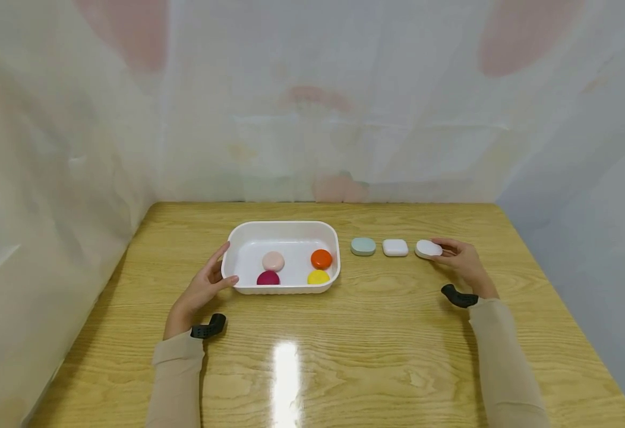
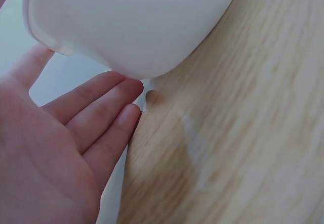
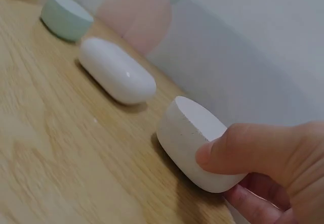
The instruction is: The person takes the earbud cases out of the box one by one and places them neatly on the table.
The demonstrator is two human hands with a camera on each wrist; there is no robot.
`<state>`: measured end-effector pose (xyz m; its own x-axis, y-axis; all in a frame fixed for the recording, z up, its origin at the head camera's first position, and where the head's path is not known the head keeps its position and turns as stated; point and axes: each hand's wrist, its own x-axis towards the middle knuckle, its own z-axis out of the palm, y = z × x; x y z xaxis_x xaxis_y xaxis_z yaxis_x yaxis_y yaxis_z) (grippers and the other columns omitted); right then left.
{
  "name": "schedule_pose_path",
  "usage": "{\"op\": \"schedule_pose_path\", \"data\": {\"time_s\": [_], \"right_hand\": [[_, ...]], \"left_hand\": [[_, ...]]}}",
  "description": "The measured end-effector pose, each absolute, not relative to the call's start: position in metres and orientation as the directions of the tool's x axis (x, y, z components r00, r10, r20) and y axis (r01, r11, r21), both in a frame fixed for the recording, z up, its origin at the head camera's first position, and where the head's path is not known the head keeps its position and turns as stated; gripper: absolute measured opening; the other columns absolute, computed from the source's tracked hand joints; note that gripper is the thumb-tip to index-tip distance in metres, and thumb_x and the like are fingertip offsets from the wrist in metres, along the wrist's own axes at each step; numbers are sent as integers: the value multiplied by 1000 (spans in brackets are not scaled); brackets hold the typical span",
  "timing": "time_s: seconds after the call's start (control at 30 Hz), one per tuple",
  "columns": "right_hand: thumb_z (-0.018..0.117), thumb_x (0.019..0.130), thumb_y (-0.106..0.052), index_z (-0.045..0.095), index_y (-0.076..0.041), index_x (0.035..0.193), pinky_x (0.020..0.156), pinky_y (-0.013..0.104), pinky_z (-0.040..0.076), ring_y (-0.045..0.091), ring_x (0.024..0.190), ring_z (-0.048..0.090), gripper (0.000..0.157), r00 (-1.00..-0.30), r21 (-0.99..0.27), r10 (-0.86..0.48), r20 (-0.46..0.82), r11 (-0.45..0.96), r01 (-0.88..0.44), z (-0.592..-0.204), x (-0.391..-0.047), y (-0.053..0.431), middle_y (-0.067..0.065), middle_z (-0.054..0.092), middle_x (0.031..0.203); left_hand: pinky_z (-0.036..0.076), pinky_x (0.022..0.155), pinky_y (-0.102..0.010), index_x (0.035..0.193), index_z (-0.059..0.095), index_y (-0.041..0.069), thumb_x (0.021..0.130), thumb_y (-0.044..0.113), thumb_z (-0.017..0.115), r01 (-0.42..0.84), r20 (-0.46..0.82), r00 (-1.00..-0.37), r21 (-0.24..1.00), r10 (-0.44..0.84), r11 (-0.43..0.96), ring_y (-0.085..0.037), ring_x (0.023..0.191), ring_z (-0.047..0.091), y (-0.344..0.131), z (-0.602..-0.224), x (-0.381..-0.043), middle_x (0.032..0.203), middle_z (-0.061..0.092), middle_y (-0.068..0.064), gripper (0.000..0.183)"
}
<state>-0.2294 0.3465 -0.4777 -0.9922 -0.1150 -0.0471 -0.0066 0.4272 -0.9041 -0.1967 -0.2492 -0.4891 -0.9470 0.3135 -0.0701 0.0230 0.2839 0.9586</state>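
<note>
A white plastic basin (image 1: 283, 290) rests on the wooden table. My left hand (image 1: 205, 287) holds its left end, thumb and index finger at the rim; the other fingers (image 2: 106, 102) lie outside below. Inside are four round soaps: pale pink (image 1: 273, 261), orange (image 1: 321, 259), magenta (image 1: 268, 278) and yellow (image 1: 318, 277), the last two partly hidden by the near wall. My right hand (image 1: 463, 261) pinches a white oval soap bar (image 3: 190, 148) at its right end. Left of it lie a white rounded soap bar (image 1: 395, 248) and a pale green oval soap (image 1: 363, 246).
The wooden table (image 1: 366, 356) runs to a draped, printed sheet (image 1: 318, 148) at the back and sides. The soap row lies right of the basin. A black wrist mount (image 1: 209, 326) sits on the left wrist, another mount (image 1: 459, 296) on the right.
</note>
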Motion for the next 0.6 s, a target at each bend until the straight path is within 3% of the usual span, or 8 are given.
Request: {"op": "schedule_pose_path", "data": {"time_s": [0.1,0.2,0.3,0.5,0.6], "right_hand": [[67,84,-27,47,1,132,78,5,46,-22,94,51,59,-992,-890,-118,-51,456,-8,-479,-231,351,-32,46,106],[67,84,-28,47,0,133,77,6,47,-21,93,52,59,-990,-879,-128,-56,478,-12,-478,-232,353,-29,47,107],[66,85,-28,46,2,133,78,7,47,-20,93,52,60,-987,-878,-144,-66,478,-11,-476,-234,353,-27,48,107],[65,86,-27,44,2,135,77,7,47,-19,92,53,60,-981,-874,-173,-86,487,-9,-471,-236,354,-28,49,105],[63,87,-25,43,2,135,78,7,47,-18,92,54,58,-979,-876,-186,-78,482,-21,-471,-238,356,-27,49,105]], "left_hand": [[43,86,-9,148,8,37,89,20,61,27,-67,-947,958,314,284,-33,129,40,-249,-489,-197,149,28,-24,81],[42,86,-8,148,8,38,89,20,61,24,-68,-948,958,311,285,-39,132,35,-249,-490,-197,151,26,-23,81],[43,86,-9,148,9,37,89,19,61,27,-62,-948,961,312,275,-32,130,40,-249,-490,-197,150,28,-22,81],[46,84,-11,148,9,34,89,16,62,26,-55,-947,969,317,247,-4,115,50,-248,-490,-197,148,31,-24,82],[45,85,-10,148,10,34,88,16,62,27,-54,-948,968,315,248,-5,116,49,-248,-490,-197,148,31,-23,81]]}}
